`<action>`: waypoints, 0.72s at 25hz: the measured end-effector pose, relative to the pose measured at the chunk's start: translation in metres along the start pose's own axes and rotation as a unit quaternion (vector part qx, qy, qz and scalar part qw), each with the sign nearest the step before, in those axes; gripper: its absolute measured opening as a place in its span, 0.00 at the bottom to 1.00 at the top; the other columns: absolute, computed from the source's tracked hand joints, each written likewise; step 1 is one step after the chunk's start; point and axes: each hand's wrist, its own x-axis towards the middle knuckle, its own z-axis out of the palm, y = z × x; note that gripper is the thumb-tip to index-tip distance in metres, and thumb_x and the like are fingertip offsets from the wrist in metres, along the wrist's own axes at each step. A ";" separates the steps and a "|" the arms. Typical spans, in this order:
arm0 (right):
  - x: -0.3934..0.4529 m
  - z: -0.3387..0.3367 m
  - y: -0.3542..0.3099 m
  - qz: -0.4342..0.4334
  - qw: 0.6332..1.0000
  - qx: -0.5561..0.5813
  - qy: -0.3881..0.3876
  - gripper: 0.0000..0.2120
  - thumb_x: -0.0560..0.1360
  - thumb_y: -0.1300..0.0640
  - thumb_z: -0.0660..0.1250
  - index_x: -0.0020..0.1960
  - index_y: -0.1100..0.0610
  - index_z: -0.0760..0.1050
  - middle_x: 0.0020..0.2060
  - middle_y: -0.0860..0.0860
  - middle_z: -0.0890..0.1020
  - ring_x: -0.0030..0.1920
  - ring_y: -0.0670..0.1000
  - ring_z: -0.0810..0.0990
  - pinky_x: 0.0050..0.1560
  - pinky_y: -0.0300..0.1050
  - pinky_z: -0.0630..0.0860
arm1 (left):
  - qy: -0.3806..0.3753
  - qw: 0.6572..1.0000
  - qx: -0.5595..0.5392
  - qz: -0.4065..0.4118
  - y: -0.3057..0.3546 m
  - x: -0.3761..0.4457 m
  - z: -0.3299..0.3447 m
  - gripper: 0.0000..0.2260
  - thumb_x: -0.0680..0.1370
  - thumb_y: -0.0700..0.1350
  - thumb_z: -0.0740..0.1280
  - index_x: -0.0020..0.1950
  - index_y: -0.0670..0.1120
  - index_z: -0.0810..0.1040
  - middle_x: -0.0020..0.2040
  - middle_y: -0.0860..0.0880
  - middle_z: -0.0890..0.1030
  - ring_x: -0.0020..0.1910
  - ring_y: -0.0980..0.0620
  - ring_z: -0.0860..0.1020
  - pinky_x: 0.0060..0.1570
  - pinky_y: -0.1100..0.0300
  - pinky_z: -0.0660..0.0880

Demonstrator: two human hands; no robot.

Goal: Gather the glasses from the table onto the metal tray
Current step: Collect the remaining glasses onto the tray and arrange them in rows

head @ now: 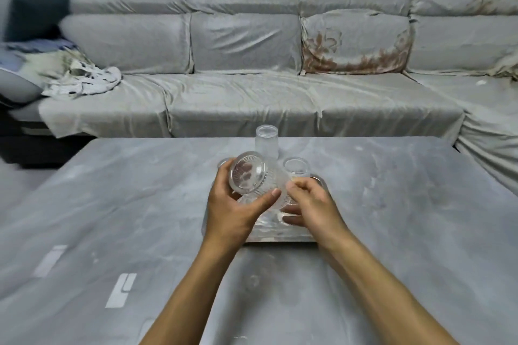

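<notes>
A metal tray lies in the middle of the grey table, mostly hidden by my hands. My left hand grips a ribbed clear glass, tilted on its side above the tray with its base facing me. My right hand curls around another clear glass low on the tray, only partly visible between my fingers. A smooth glass stands upside down at the tray's far end. Another glass stands upside down just behind my right hand.
A long grey-covered sofa runs behind the table and turns along the right side. Crumpled cloth lies on its left end. White marks show on the table's near left part.
</notes>
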 end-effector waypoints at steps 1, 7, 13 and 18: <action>-0.001 0.000 0.001 -0.090 0.986 -0.140 0.015 0.23 0.73 0.59 0.68 0.65 0.49 0.68 0.62 0.48 0.74 0.56 0.49 0.77 0.59 0.45 0.75 | 0.003 1.000 0.022 0.007 0.000 0.002 -0.003 0.27 0.60 0.48 0.82 0.55 0.58 0.75 0.50 0.57 0.83 0.50 0.57 0.82 0.48 0.65 0.77; 0.008 0.021 0.020 -0.320 0.883 -0.335 0.079 0.37 0.59 0.48 0.75 0.66 0.46 0.65 0.59 0.46 0.78 0.57 0.50 0.75 0.55 0.40 0.69 | -0.089 0.991 0.095 0.008 0.000 0.001 -0.005 0.31 0.62 0.52 0.80 0.63 0.53 0.75 0.55 0.55 0.83 0.55 0.57 0.80 0.56 0.56 0.77; 0.042 0.020 0.046 -0.142 0.933 -0.311 0.115 0.42 0.54 0.46 0.79 0.65 0.51 0.66 0.60 0.49 0.76 0.60 0.52 0.74 0.56 0.44 0.70 | -0.006 0.974 0.224 -0.011 -0.004 0.011 -0.027 0.17 0.74 0.46 0.67 0.63 0.52 0.75 0.59 0.54 0.80 0.59 0.53 0.77 0.57 0.58 0.72; 0.052 0.029 0.066 -0.152 0.927 -0.335 0.073 0.41 0.55 0.49 0.78 0.63 0.45 0.61 0.60 0.44 0.75 0.54 0.48 0.75 0.46 0.41 0.68 | -0.074 0.906 0.415 0.047 -0.023 0.010 -0.028 0.17 0.73 0.41 0.64 0.62 0.49 0.76 0.62 0.50 0.79 0.59 0.47 0.75 0.55 0.55 0.71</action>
